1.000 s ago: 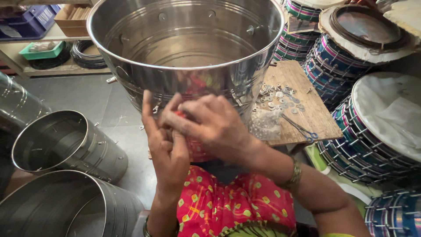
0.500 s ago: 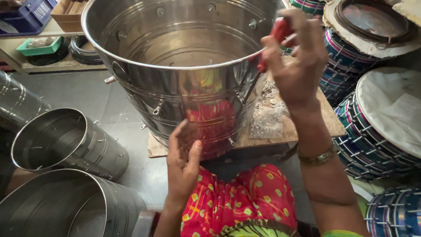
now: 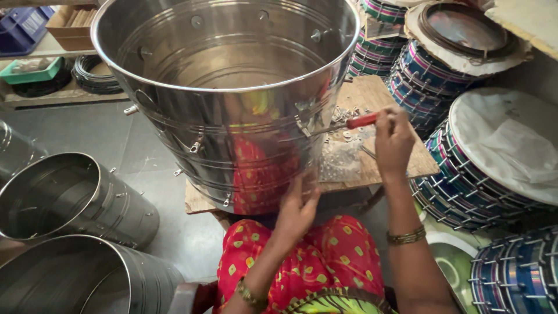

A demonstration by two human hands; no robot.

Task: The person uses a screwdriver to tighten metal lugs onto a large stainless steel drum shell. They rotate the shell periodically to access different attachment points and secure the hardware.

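A person seated low, in red clothing with yellow dots, works on a large shiny steel drum shell (image 3: 232, 116) that stands open-topped on a wooden board (image 3: 395, 168) directly in front of them.

Packages and containers first: just below and left of the right hand lies a clear plastic bag (image 3: 340, 163) of small metal parts, flat on the board, with loose washers and nuts (image 3: 349, 119) scattered just above it. Far off to the upper left of the left hand sit a brown cardboard box (image 3: 72, 29), a blue plastic crate (image 3: 23, 26) and a green tray (image 3: 29, 70) on a low shelf. No label can be read on any of them.

The right hand (image 3: 394, 139) is raised to the right of the shell, fingers closed around the red handle of a screwdriver (image 3: 349, 123). The tool lies nearly level, its metal shaft pointing left to a small fitting on the shell's outer wall. The forearm rises from the bottom of the view, with a gold bangle at the wrist.

The left hand (image 3: 296, 209) is pressed flat against the lower front of the shell, fingers spread upward, grasping nothing, steadying the wall. Its wrist also wears a bangle.

To the left of the left hand, two more steel shells (image 3: 70, 197) lie on the grey floor. To the right of the right hand are stacked finished drums (image 3: 465, 116) with blue, pink and green striped sides and white skins.
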